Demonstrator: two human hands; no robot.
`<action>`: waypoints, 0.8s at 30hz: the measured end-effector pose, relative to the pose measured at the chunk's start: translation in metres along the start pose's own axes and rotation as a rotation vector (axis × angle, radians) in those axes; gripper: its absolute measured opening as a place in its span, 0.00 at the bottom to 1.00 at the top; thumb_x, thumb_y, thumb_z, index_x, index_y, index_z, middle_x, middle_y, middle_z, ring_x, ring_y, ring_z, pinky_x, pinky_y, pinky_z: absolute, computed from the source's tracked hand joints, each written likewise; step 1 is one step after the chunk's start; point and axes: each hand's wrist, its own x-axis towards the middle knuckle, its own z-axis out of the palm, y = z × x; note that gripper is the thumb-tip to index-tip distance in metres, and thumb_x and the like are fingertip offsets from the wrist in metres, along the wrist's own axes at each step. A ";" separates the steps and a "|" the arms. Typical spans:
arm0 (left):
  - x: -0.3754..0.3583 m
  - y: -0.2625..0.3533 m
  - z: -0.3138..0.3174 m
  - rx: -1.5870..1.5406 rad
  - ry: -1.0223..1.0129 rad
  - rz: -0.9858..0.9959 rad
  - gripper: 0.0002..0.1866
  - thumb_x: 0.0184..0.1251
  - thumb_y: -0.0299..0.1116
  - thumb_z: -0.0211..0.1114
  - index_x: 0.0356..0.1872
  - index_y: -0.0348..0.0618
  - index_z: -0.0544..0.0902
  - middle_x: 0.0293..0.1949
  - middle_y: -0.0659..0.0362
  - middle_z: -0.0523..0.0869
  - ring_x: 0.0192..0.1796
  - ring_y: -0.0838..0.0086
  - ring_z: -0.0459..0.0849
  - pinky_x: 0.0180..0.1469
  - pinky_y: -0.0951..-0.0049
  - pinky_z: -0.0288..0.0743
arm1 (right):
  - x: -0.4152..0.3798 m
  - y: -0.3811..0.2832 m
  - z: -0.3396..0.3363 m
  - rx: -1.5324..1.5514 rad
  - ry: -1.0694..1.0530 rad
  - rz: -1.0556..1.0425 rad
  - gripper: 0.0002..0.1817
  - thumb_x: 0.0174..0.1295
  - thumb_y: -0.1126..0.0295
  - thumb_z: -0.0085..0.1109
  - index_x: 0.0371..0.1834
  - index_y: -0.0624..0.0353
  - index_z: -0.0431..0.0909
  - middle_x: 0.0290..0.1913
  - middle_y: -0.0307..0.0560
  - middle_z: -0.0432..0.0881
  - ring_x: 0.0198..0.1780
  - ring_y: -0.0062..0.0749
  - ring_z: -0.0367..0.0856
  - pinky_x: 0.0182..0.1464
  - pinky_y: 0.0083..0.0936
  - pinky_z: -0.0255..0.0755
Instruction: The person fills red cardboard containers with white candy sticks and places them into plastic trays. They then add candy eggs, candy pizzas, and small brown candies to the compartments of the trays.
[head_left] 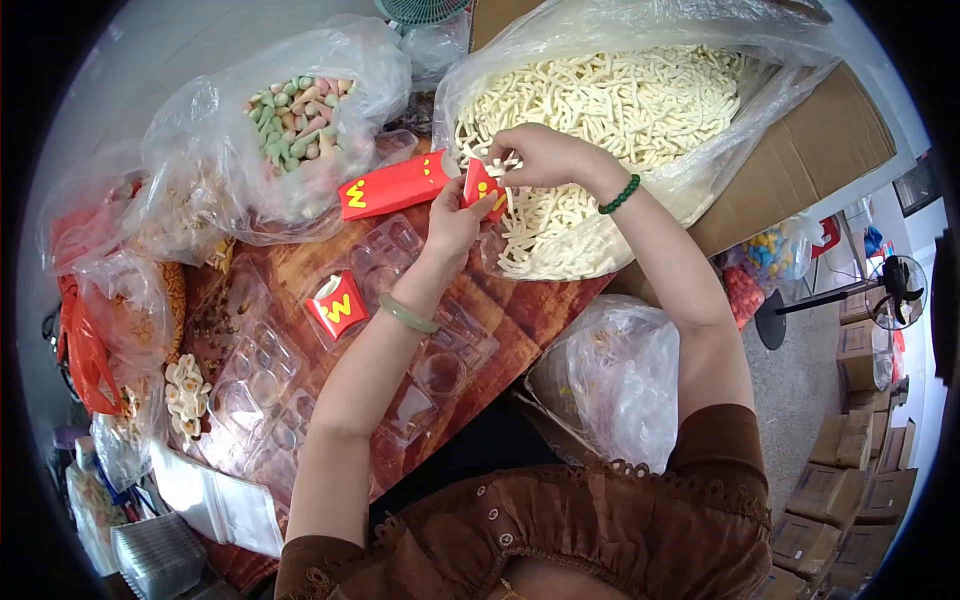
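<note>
My left hand [452,225] is closed around a small red fry carton [484,183] with a yellow mark on its front. At the carton's mouth, the fingers of my right hand [545,158] pinch a few pale fry-shaped sticks [509,162]. Beyond both hands, a large clear bag [790,52] lies open with a heap of the same sticks [610,105]. A row of nested red cartons [395,185] lies just left of my left hand. Another red carton [338,306], with pale sticks showing at its top, rests in a clear tray left of my left forearm.
Clear moulded trays [262,375] cover much of the wooden-patterned table [300,245]. A bag of green and pink cone-shaped pieces [300,120] stands at the back left. Cream flower-like pieces [187,395] sit at the left edge. A cardboard box with plastic [620,375] is beside my body.
</note>
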 end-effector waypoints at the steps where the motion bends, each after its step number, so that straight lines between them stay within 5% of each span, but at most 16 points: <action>1: 0.000 -0.001 0.000 0.001 -0.001 0.000 0.20 0.63 0.24 0.63 0.55 0.36 0.70 0.45 0.56 0.80 0.41 0.74 0.82 0.39 0.76 0.81 | 0.000 0.002 0.001 0.000 0.001 0.000 0.09 0.51 0.74 0.64 0.36 0.61 0.80 0.36 0.50 0.82 0.43 0.39 0.80 0.45 0.32 0.74; 7: 0.002 -0.007 0.001 -0.047 -0.046 0.035 0.21 0.63 0.24 0.63 0.57 0.38 0.69 0.46 0.56 0.80 0.42 0.74 0.82 0.39 0.76 0.81 | -0.001 -0.002 0.007 -0.242 0.206 -0.047 0.08 0.54 0.74 0.62 0.37 0.61 0.80 0.37 0.50 0.83 0.40 0.33 0.82 0.43 0.27 0.74; 13: 0.003 -0.010 -0.004 0.000 -0.039 0.041 0.21 0.63 0.23 0.62 0.57 0.37 0.70 0.47 0.56 0.80 0.43 0.74 0.82 0.40 0.76 0.81 | 0.001 0.002 0.000 0.274 -0.090 0.080 0.11 0.57 0.76 0.58 0.43 0.65 0.76 0.34 0.47 0.84 0.36 0.26 0.81 0.38 0.23 0.74; 17: 0.003 -0.019 -0.005 0.032 -0.108 0.078 0.21 0.63 0.23 0.63 0.57 0.38 0.70 0.48 0.56 0.79 0.46 0.73 0.81 0.43 0.73 0.80 | 0.000 -0.022 -0.004 -0.084 -0.282 0.123 0.12 0.56 0.73 0.60 0.44 0.63 0.76 0.31 0.42 0.83 0.33 0.24 0.79 0.36 0.21 0.73; 19: -0.007 -0.005 -0.004 -0.110 -0.072 -0.030 0.21 0.63 0.24 0.63 0.57 0.39 0.70 0.48 0.57 0.79 0.46 0.72 0.81 0.43 0.72 0.80 | -0.004 -0.007 -0.002 0.080 -0.227 0.154 0.12 0.55 0.72 0.62 0.42 0.62 0.77 0.31 0.43 0.83 0.33 0.26 0.80 0.36 0.22 0.73; 21: -0.002 -0.005 -0.013 -0.133 -0.101 -0.011 0.21 0.63 0.24 0.63 0.57 0.39 0.70 0.48 0.57 0.79 0.46 0.72 0.82 0.43 0.72 0.81 | -0.011 -0.003 -0.004 0.013 0.067 -0.164 0.11 0.54 0.73 0.62 0.40 0.61 0.78 0.33 0.45 0.83 0.35 0.29 0.81 0.37 0.25 0.74; 24: -0.001 -0.008 -0.014 -0.167 -0.157 0.005 0.22 0.63 0.24 0.63 0.58 0.41 0.69 0.48 0.57 0.79 0.45 0.72 0.82 0.43 0.72 0.82 | -0.013 -0.011 -0.001 -0.031 0.020 -0.101 0.10 0.51 0.76 0.62 0.38 0.61 0.78 0.35 0.46 0.83 0.38 0.31 0.82 0.41 0.26 0.76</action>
